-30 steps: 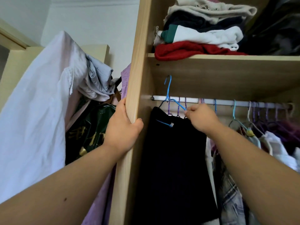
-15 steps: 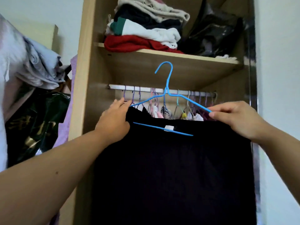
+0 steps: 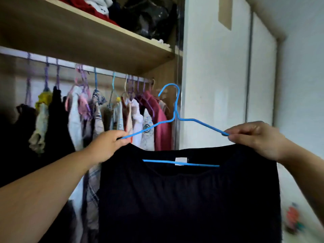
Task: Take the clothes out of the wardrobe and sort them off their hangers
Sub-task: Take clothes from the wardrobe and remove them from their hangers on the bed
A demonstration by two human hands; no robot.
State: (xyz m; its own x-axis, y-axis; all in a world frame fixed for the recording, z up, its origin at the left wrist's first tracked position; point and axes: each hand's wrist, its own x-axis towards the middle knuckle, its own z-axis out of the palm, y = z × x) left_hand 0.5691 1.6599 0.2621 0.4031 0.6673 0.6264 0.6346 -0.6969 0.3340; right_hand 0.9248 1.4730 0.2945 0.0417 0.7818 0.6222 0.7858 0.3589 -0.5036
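Note:
A black garment [image 3: 184, 199] hangs on a blue wire hanger [image 3: 176, 109], held up in front of me, clear of the rail. My left hand [image 3: 107, 146] grips the hanger's left shoulder together with the garment's top edge. My right hand [image 3: 257, 137] pinches the hanger's right shoulder end. The hanger's lower bar shows inside the neckline beside a white label. Behind, the wardrobe rail [image 3: 70, 66] carries several hung clothes, among them a pink-red top [image 3: 162, 123].
A wooden shelf [image 3: 87, 39] above the rail holds folded clothes and a dark bag [image 3: 149, 16]. White sliding doors [image 3: 228, 85] stand to the right. A small colourful object [image 3: 292, 218] lies low at the right.
The hanger with the black garment has come off the rail and moved right, away from the wardrobe. My left hand left the wardrobe panel and took the hanger's left shoulder. The view swung right.

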